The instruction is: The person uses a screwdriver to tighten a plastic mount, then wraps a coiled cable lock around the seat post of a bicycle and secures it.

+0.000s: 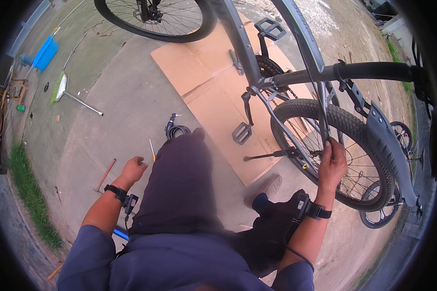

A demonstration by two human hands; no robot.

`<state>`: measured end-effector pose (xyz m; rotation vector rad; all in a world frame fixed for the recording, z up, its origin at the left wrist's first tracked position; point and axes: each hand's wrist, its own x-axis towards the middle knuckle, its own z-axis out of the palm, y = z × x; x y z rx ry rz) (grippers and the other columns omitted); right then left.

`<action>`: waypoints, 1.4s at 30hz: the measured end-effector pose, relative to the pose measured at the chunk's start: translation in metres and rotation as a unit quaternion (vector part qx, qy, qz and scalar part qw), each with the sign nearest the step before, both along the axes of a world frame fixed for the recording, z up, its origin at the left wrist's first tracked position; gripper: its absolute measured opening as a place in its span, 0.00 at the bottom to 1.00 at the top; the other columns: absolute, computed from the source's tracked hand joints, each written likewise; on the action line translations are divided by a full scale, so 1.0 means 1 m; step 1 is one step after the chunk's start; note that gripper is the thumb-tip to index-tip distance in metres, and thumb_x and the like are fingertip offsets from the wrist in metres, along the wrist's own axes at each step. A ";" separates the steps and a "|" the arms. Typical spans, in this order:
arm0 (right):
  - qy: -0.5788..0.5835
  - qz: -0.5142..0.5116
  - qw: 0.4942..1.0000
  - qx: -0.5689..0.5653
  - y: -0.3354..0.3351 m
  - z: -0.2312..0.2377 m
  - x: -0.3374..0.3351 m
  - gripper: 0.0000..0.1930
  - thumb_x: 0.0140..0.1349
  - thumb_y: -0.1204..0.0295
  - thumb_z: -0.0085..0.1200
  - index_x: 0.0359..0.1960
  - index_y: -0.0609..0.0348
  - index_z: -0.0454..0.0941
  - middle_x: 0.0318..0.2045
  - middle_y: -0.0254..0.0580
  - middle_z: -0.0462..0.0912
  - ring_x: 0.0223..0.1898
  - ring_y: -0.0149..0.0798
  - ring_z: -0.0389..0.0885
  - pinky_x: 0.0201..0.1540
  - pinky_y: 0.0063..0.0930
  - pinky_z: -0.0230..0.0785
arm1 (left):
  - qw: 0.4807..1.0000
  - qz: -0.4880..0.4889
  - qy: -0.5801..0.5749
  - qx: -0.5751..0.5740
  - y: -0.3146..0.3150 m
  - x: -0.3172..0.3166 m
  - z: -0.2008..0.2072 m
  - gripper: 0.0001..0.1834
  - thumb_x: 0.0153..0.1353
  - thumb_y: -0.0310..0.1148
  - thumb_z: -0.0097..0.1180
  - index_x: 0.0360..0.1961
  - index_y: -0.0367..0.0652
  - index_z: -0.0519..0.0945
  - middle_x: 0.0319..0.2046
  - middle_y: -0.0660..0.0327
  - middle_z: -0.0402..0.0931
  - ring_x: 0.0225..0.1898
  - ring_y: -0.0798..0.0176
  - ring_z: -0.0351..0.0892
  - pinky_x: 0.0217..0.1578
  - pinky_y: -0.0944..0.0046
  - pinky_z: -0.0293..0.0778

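Observation:
A grey bicycle frame [243,43] stands at the right, with its rear wheel [354,136] near me. My right hand [332,164] is closed at the lower end of a rear frame stay [321,109], beside the wheel hub; the fingertips are partly hidden. My left hand [134,169] hangs over the ground beside my knee, fingers loosely bent and nothing visible in them. Nearest to it lie a screwdriver [153,149] with a yellow handle and a red-handled tool [106,175]. The kickstand [267,155] and a pedal [242,133] stick out toward me.
Flattened cardboard [213,102] lies under the bicycle. A coiled black cable [178,131] rests by my knee, and pliers [236,62] lie on the cardboard. A broom [59,88] and a blue dustpan [45,52] are far left. Another bicycle [374,218] is at the right.

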<state>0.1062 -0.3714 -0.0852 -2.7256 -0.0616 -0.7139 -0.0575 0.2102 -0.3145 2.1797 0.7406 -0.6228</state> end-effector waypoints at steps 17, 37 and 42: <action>0.094 -0.064 0.993 0.025 -0.024 -0.009 -0.010 0.14 0.72 0.71 0.52 0.50 0.71 0.78 0.45 0.48 0.82 0.44 0.41 0.79 0.50 0.33 0.70 | 0.982 -0.174 0.018 0.066 -0.044 0.131 -0.061 0.29 0.60 0.40 0.60 0.59 0.33 0.73 0.53 0.43 0.77 0.52 0.46 0.80 0.54 0.54 0.75; 0.067 -0.120 0.988 0.071 -0.059 -0.014 -0.027 0.17 0.72 0.73 0.52 0.54 0.78 0.75 0.53 0.58 0.78 0.54 0.42 0.76 0.59 0.34 0.68 | 0.915 0.290 0.175 -0.221 -0.062 0.175 -0.139 0.20 0.61 0.35 0.64 0.52 0.38 0.77 0.39 0.59 0.81 0.38 0.61 0.79 0.39 0.57 0.74; 0.080 -0.136 0.987 0.020 -0.057 -0.012 -0.028 0.16 0.72 0.73 0.52 0.54 0.77 0.76 0.53 0.56 0.79 0.52 0.41 0.76 0.57 0.33 0.68 | 0.905 0.302 0.162 -0.251 -0.072 0.187 -0.117 0.11 0.59 0.33 0.64 0.41 0.41 0.79 0.30 0.64 0.80 0.31 0.66 0.78 0.34 0.62 0.71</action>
